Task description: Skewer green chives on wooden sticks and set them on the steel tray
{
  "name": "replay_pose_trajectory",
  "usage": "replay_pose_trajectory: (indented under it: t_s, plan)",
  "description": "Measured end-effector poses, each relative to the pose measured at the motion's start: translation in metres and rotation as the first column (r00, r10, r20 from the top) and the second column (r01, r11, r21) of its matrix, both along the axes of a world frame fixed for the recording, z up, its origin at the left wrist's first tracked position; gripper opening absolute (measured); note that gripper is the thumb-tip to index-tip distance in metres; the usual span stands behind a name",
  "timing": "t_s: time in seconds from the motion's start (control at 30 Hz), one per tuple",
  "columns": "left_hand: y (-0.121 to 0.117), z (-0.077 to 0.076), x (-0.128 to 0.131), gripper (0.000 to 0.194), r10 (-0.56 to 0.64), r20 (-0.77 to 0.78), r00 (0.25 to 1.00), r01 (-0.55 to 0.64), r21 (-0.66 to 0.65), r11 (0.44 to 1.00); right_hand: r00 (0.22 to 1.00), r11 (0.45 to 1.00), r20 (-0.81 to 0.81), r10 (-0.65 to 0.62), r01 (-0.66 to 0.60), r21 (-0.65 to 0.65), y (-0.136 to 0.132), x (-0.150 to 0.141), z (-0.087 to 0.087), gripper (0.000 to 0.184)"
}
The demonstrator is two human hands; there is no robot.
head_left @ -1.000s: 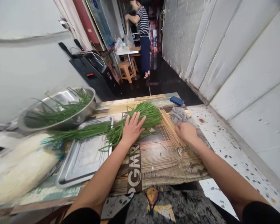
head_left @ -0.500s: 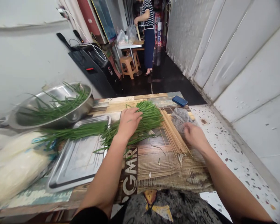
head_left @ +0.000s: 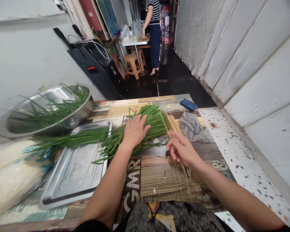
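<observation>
White "GMR" lettering on tabletop (head_left: 159, 180), "&" near its right edge

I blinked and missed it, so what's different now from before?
The right hand moved left, from beside the grey cloth to over the skewers; I can't tell if it grips one. The person behind lowered an arm. The left hand stays on the chives; the cloth stayed put.

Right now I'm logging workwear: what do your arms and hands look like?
The left hand and right hand are bare: no gloves, rings or watch visible. A black sleeve ends near the left elbow; the right sleeve is barely in view.
</observation>
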State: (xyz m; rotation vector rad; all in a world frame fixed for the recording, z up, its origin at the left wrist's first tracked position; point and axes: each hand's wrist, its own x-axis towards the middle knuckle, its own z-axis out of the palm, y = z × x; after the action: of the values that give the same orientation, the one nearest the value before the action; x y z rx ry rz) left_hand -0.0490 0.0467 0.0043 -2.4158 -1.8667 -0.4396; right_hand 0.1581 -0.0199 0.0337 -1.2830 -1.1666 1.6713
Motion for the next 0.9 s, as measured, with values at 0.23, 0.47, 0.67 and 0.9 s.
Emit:
replay_pose_trajectory:
  t_s: [0.23, 0.47, 0.67, 0.9]
  plan:
    - [-0.021, -0.008, 0.008, 0.052, -0.039, -0.055, 0.998, 0.042, 0.062, 0.997, 0.983, 0.983, -0.062, -0.17, 0.173, 0.053, -0.004, 0.005, -0.012, 0.029]
    - [-0.027, 0.015, 0.02, 0.05, -0.058, 0.066, 0.996, 0.049, 0.122, 0.991, 0.992, 0.99, -0.017, -0.129, 0.13, 0.06, 0.001, 0.011, -0.004, 0.035]
    - [-0.021, 0.01, 0.008, 0.023, -0.071, 0.214, 0.974, 0.004, 0.297, 0.955, 0.991, 0.992, -0.054, -0.122, 0.123, 0.013, -0.005, 0.005, -0.011, 0.025]
    - [-0.021, 0.011, 0.001, 0.023, -0.118, 0.201, 0.973, 0.066, 0.246, 0.967, 1.0, 0.997, 0.002, -0.016, 0.017, -0.079, -0.011, -0.001, -0.014, 0.033]
